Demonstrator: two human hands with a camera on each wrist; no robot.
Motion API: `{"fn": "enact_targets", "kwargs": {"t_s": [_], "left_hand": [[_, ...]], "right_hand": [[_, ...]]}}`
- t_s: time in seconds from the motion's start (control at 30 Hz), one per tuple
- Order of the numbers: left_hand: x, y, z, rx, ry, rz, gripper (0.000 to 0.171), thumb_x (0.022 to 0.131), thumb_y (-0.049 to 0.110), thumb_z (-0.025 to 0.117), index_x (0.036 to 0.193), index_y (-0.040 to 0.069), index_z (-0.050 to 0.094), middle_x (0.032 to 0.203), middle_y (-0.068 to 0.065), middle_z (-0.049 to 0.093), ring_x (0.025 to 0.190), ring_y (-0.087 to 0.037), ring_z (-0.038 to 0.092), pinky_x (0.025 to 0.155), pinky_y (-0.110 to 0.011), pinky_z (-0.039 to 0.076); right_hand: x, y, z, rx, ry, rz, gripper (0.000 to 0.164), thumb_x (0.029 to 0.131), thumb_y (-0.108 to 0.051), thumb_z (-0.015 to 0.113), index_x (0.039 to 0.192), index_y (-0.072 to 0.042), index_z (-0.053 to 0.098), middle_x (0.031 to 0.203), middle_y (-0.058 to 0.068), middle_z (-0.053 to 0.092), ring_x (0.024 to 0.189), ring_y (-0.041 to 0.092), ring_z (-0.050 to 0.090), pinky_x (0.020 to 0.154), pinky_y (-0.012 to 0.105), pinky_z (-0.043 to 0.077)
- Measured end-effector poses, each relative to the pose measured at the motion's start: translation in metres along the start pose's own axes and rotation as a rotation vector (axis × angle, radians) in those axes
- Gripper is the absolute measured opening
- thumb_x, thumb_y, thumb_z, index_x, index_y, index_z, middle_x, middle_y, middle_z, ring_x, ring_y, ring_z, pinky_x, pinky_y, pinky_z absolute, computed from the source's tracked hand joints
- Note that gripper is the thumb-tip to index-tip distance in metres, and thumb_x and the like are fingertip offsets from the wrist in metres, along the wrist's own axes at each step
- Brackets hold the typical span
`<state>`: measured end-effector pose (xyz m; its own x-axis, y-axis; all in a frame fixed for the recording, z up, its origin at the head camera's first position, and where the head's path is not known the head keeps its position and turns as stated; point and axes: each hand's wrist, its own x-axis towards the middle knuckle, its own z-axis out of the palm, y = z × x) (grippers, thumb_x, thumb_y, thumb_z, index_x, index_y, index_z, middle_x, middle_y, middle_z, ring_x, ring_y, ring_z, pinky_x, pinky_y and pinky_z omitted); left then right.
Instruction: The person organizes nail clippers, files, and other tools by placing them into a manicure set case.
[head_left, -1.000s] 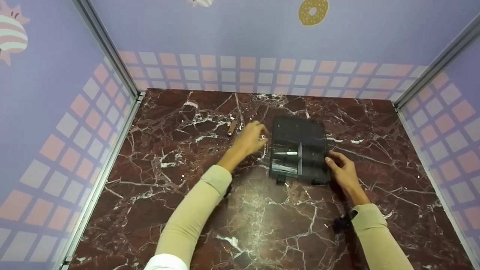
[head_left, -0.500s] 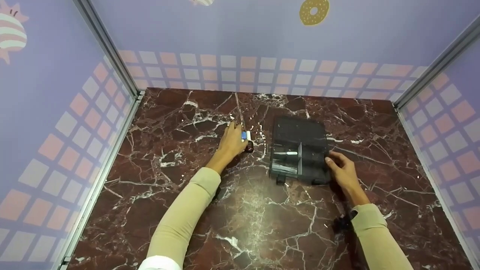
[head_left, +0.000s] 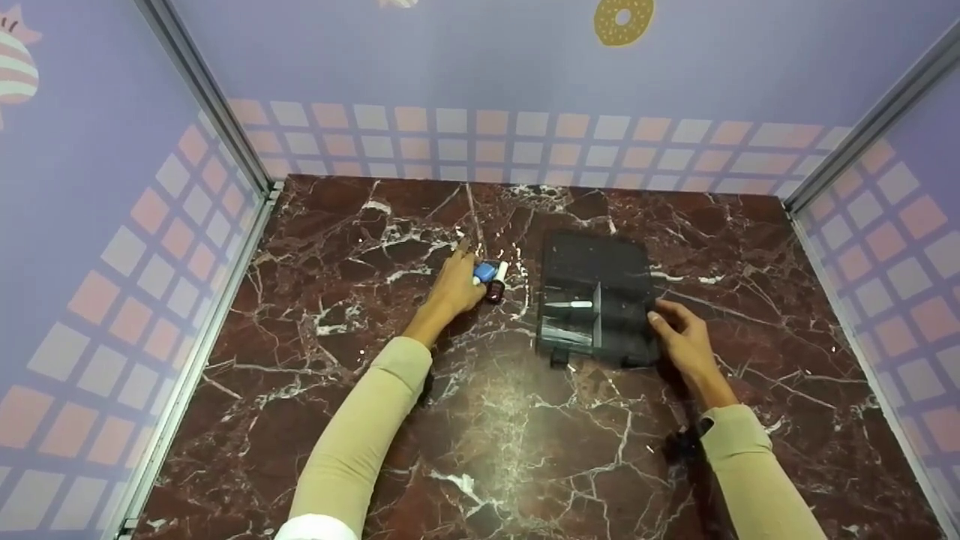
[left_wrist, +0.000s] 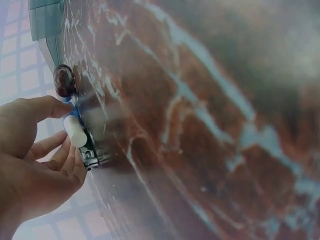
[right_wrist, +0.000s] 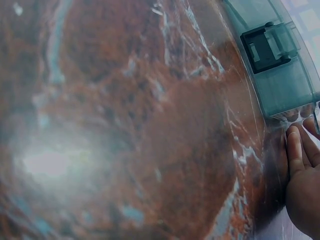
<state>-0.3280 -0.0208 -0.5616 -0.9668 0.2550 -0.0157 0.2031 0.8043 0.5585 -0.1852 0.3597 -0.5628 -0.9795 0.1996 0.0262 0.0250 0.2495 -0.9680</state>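
Observation:
In the head view my left hand (head_left: 455,285) is at a small blue nail polish bottle (head_left: 485,272). Its thumb and index finger pinch this bottle near the white cap (left_wrist: 75,131). A dark red nail polish bottle (head_left: 495,291) with a white cap lies right beside it. Under the other fingers, in the left wrist view, a nail clipper (left_wrist: 89,156) partly shows. My right hand (head_left: 686,341) holds the right side of a dark see-through plastic box (head_left: 596,262), thumb on its edge. A white-tipped item (head_left: 580,304) is in one of the box's compartments.
The box has latches (head_left: 559,357) on its near side and a divider (head_left: 598,315) inside. Everything stands on a dark red marbled tabletop (head_left: 510,450). Purple walls (head_left: 495,75) with printed squares rise at the back and sides.
My left hand has moved left from beside the box to the small items. The blue nail polish bottle has turned and shifted slightly. My right hand stays at the box.

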Motion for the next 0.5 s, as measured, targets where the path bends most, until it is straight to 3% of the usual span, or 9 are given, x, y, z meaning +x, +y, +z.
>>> {"fn": "enact_targets", "kwargs": {"t_s": [0.27,0.5], "left_hand": [[0.001,-0.004,0.005,0.013,0.053,0.056,0.036,0.098,0.013,0.076,0.131,0.001,0.067,0.150,-0.020,0.054,0.132,-0.037,0.058,0.113,-0.043,0.048],[-0.004,-0.015,-0.004,-0.053,0.034,0.078,0.035,0.096,0.012,0.077,0.129,0.002,0.069,0.135,-0.019,0.060,0.125,-0.036,0.060,0.111,-0.044,0.050]], "right_hand": [[0.002,0.003,-0.001,-0.002,-0.015,0.003,0.046,0.105,-0.008,0.065,0.141,0.017,0.053,0.133,0.039,0.059,0.092,0.005,0.059,0.074,0.016,0.050],[-0.002,-0.002,0.000,-0.012,-0.012,0.015,0.044,0.105,-0.006,0.065,0.141,0.016,0.055,0.131,0.038,0.060,0.089,0.007,0.059,0.073,0.016,0.050]]}}
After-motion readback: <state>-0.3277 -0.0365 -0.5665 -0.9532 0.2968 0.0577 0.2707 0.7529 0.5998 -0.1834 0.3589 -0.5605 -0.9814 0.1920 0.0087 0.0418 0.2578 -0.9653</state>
